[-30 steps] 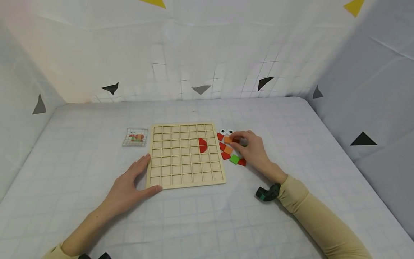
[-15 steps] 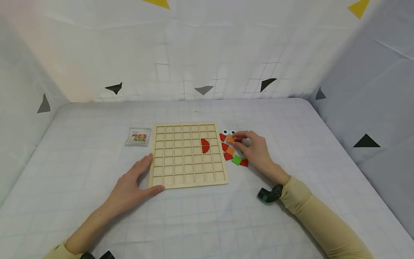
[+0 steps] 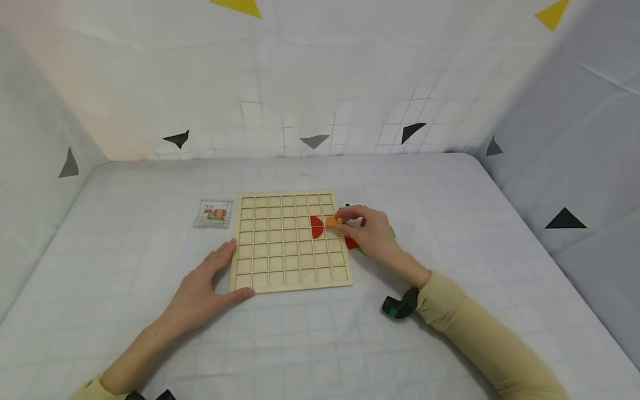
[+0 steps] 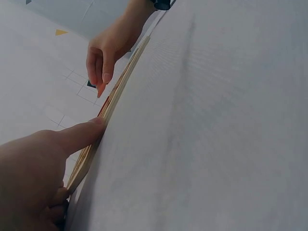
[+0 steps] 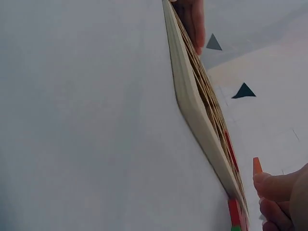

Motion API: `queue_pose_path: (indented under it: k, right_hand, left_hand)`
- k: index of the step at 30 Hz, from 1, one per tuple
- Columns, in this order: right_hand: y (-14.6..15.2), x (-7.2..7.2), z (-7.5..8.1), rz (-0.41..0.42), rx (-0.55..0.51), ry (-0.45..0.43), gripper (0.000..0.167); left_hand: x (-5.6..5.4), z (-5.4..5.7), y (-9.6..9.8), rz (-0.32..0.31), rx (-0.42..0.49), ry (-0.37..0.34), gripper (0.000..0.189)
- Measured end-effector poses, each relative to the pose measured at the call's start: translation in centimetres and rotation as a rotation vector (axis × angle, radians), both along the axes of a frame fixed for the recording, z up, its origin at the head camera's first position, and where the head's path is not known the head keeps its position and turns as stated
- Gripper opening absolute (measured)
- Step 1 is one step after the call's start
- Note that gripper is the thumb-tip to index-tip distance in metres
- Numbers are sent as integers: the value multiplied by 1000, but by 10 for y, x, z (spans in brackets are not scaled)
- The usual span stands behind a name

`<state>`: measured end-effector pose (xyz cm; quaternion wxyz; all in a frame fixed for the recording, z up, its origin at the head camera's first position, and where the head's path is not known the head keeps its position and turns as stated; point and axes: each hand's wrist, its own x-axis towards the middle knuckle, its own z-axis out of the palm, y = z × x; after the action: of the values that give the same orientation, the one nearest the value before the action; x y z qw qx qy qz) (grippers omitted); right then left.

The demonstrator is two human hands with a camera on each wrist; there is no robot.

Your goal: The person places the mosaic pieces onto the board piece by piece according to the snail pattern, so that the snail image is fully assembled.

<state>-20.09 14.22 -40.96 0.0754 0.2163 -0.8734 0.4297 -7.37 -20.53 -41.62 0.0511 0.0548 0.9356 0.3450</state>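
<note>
My right hand (image 3: 368,231) pinches an orange square tile (image 3: 332,221) between thumb and fingertips. It holds the tile over the right side of a wooden grid board (image 3: 273,274), above the surface in both wrist views. Two red quarter-round tiles (image 3: 316,227) lie in the board, together forming a half circle just left of the orange one. My left hand (image 3: 197,294) rests at the board's lower left, fingers along the left edge and thumb on the front edge. Red tiles (image 3: 351,243) and a bit of green show beside the board, mostly hidden under my right hand.
A small picture card (image 3: 213,214) with a coloured pattern on a grid lies left of the board. The white table (image 3: 300,344) is bounded by pale cloth walls at the back and sides.
My right hand has picked the orange tile from the loose pieces and carried it left over the board. My left hand stays at the board's corner.
</note>
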Motion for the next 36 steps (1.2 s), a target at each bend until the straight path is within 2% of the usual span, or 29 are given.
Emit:
queue_pose_path:
  k: [9,16,23,27,36]
  right_hand:
    - [-36,-2,3,10,18,-95,23]
    - [-57,-5,0,9,24,-17,24]
    - [-61,-5,-13,74,-36,77,24]
    - [-61,-5,-15,75,-48,120,24]
    - [-58,-5,-16,72,-42,101,24]
  left_hand:
    - [1,1,0,1,10,8,106]
    - [1,1,0,4,7,-1,106]
    - [2,2,-1,5,3,2,106]
    - [2,2,-2,6,0,1,106]
    - [1,0,-1,-3,3,7,106]
